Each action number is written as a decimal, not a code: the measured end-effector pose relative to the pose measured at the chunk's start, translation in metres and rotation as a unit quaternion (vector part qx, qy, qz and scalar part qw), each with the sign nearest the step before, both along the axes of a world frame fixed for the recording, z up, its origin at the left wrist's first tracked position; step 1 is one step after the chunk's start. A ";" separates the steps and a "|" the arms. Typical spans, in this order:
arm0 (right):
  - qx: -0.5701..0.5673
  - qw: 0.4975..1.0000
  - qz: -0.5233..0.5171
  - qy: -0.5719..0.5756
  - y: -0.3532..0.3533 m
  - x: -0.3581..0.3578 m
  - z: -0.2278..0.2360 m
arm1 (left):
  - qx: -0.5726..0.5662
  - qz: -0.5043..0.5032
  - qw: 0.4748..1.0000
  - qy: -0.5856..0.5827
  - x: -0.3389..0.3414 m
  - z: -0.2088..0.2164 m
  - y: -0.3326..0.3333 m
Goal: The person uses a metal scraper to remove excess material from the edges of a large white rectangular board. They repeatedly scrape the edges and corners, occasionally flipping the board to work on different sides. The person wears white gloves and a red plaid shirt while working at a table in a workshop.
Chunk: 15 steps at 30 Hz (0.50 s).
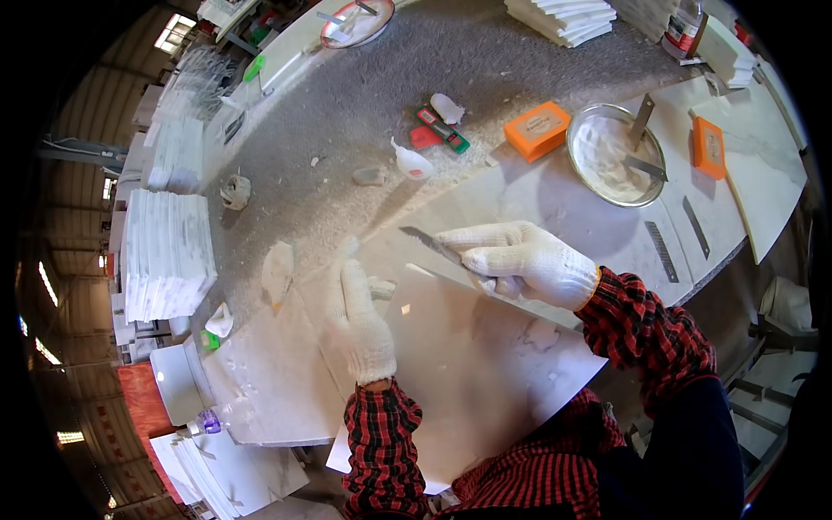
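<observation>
A pale, glossy stone-look tile (472, 373) lies in front of me, its front corner jutting past the worktable. My left hand (360, 325), in a white knit glove, is at the tile's left edge with fingers stretched and thumb apart, holding nothing. My right hand (533, 264), gloved alike, is closed around a thin metal scraper blade (425, 238) above the tile's far edge. The blade's tip points left, and its rear part is hidden in the fingers. To the right stands a metal bowl (578, 178) of white paste or powder, with two metal blades in it.
Orange boxes (536, 131) flank the bowl, and loose metal blades (662, 251) lie below it. Beyond the tile are a white squeeze bottle (412, 162), a green-and-black tool (443, 130) and crumpled cloths. Tile stacks (169, 256) line the left side; a plate (357, 24) is at the back.
</observation>
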State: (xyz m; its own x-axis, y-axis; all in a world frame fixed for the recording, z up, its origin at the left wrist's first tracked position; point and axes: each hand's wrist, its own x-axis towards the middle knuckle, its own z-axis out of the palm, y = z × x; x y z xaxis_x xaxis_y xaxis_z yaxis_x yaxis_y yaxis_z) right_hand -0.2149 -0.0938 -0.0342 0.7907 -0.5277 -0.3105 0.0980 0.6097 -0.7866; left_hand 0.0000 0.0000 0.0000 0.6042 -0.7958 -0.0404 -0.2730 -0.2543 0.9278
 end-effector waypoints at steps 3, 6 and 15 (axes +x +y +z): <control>-0.023 0.999 -0.041 0.027 0.004 -0.001 0.010 | -0.007 -0.009 0.999 -0.031 0.001 0.000 0.001; -0.090 0.992 -0.071 0.046 0.014 -0.001 0.022 | -0.036 -0.012 0.998 -0.043 0.001 -0.003 0.006; -0.497 0.849 -0.167 0.065 0.055 0.033 0.033 | -0.116 -0.040 0.991 0.053 0.005 -0.012 0.017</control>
State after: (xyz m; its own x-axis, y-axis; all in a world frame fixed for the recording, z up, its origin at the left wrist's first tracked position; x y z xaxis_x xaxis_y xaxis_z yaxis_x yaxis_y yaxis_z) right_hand -0.1824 -0.0388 -0.0016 0.5379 -0.7680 0.3476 0.0088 -0.4072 -0.9133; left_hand 0.0051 0.0170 -0.0119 0.5404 -0.8367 0.0891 -0.1818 -0.0127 0.9832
